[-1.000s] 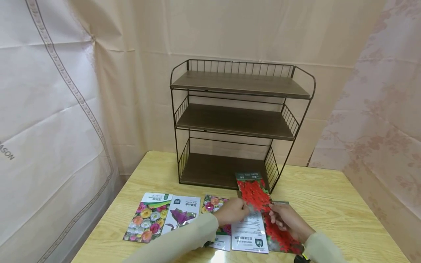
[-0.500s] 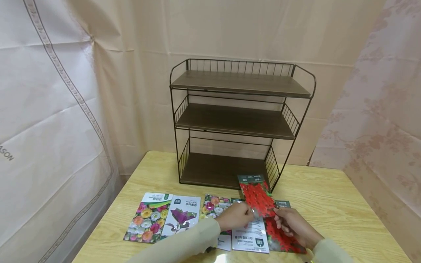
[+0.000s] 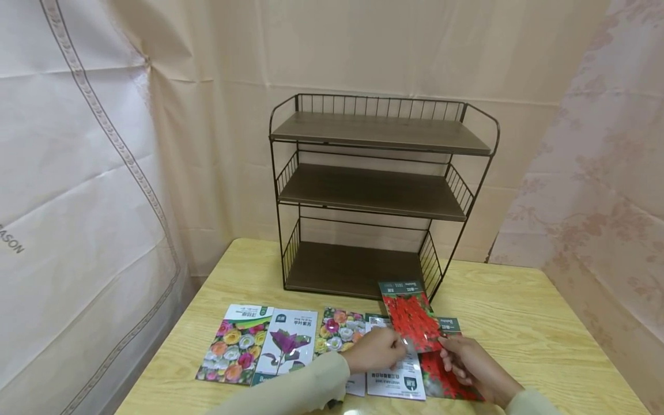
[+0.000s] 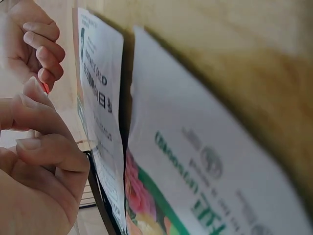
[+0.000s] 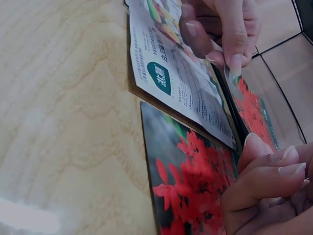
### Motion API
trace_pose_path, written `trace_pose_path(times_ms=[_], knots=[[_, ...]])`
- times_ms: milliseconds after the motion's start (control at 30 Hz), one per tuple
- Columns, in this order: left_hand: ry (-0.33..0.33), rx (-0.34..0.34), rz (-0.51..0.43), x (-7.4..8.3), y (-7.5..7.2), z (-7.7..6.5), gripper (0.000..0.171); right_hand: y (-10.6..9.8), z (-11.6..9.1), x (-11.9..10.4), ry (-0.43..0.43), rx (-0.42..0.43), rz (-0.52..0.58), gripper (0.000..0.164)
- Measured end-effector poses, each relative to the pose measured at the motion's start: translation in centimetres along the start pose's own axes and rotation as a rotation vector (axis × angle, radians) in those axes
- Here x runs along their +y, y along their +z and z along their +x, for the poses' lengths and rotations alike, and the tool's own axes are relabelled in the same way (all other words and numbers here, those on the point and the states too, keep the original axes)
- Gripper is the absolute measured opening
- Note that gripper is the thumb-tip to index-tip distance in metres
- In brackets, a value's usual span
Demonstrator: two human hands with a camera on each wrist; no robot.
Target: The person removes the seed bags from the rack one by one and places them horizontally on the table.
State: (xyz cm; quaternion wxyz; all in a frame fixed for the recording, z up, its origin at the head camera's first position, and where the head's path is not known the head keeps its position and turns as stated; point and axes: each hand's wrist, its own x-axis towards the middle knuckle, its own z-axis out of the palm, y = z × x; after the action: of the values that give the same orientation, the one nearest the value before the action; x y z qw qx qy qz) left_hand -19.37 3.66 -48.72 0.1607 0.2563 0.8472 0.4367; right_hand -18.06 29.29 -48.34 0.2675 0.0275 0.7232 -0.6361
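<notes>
Both hands hold a seed packet with red flowers [image 3: 412, 320] by its near edge, raised above the other packets. My left hand [image 3: 377, 349] pinches its near left corner; the right wrist view shows the left thumb on that corner. My right hand [image 3: 474, 366] pinches the near right corner with thumb and fingers. Beneath lie a white vegetable seed packet [image 3: 396, 377] and a second red-flower packet [image 3: 441, 374], partly covered by the held packet and the right hand. My left forearm hides part of a rose-patterned packet [image 3: 332, 334].
Farther left on the wooden table [image 3: 498, 300] lie another packet of mixed roses [image 3: 233, 346] and a white packet with a purple flower [image 3: 285, 346]. A three-tier shelf rack [image 3: 370, 187] stands behind the packets, near the curtain [image 3: 363, 52].
The held red-flower packet has come slightly toward me and to the right, with both hands moving along. Its far end has drawn back from the rack's bottom shelf. The table packets stay put.
</notes>
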Motion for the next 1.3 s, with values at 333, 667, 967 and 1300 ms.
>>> trace_pose_path(times_ms=[333, 667, 967, 1300], knots=[[0.055, -0.019, 0.015, 0.1, 0.9, -0.1, 0.036, -0.6, -1.2, 0.2, 0.008, 0.006, 0.019, 0.033], [0.059, -0.037, -0.014, 0.7, 1.3, -0.6, 0.033, -1.0, -2.1, 0.4, 0.028, -0.021, 0.002, 0.032], [0.058, -0.061, -0.042, 1.0, 1.5, -0.5, 0.032, -1.2, -2.7, 0.7, 0.072, 0.009, -0.007, 0.034], [0.061, -0.097, -0.078, 1.2, 2.0, -0.5, 0.030, -1.7, -3.1, 1.5, 0.045, -0.051, 0.026, 0.035]])
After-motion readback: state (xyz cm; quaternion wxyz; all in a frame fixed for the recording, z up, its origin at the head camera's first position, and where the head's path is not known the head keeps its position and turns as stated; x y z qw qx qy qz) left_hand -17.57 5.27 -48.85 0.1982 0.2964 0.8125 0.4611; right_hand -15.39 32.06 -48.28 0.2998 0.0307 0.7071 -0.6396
